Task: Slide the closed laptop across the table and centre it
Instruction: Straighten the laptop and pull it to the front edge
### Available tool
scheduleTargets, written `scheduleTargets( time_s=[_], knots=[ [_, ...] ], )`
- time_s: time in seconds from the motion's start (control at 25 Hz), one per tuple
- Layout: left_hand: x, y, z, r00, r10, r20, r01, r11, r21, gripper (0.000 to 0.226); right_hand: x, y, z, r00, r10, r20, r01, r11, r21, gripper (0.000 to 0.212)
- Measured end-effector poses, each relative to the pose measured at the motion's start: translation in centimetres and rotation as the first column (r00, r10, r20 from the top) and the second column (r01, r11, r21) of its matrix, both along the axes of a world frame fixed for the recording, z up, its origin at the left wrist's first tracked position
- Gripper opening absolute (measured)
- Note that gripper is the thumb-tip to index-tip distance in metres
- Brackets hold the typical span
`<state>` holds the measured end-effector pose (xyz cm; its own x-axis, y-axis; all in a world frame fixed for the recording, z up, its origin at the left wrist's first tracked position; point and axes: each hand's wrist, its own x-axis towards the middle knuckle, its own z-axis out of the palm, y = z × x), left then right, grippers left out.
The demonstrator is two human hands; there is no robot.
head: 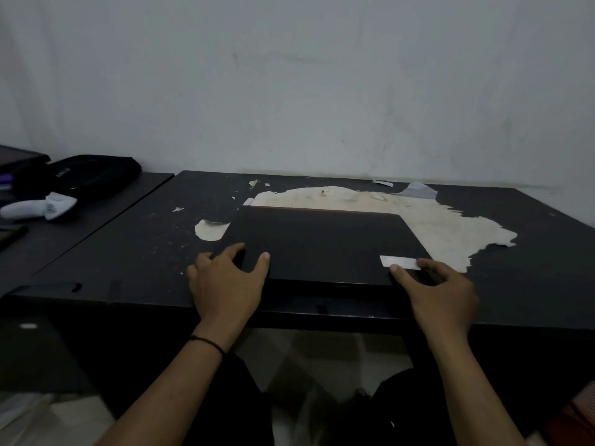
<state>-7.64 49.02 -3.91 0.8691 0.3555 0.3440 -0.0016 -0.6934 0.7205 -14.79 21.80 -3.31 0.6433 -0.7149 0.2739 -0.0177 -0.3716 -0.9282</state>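
Note:
A closed black laptop (322, 243) lies flat on the dark table (135, 239), near the front edge and roughly in the table's middle. A white sticker (399, 262) marks its near right corner. My left hand (225, 284) grips the laptop's near left corner, thumb on the lid and fingers around the side edge. My right hand (441, 294) holds the near right corner, thumb resting on the lid beside the sticker and fingers curled around the side.
The table's dark surface is peeled, baring a large pale patch (450, 220) behind and right of the laptop. A second table on the left carries a black bag (83, 175) and a white object (38, 206). A white wall stands right behind.

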Motion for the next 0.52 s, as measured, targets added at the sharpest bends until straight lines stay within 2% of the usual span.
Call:
scheduleTargets(
  time_s=[0.52],
  knots=[
    [-2.1, 0.0, -1.4, 0.995, 0.048, 0.082, -0.049, 0.999, 0.008, 0.049, -1.2, 0.3, -2.1, 0.994, -0.079, 0.070, 0.088, 0.987, -0.133, 0.037]
  ],
)
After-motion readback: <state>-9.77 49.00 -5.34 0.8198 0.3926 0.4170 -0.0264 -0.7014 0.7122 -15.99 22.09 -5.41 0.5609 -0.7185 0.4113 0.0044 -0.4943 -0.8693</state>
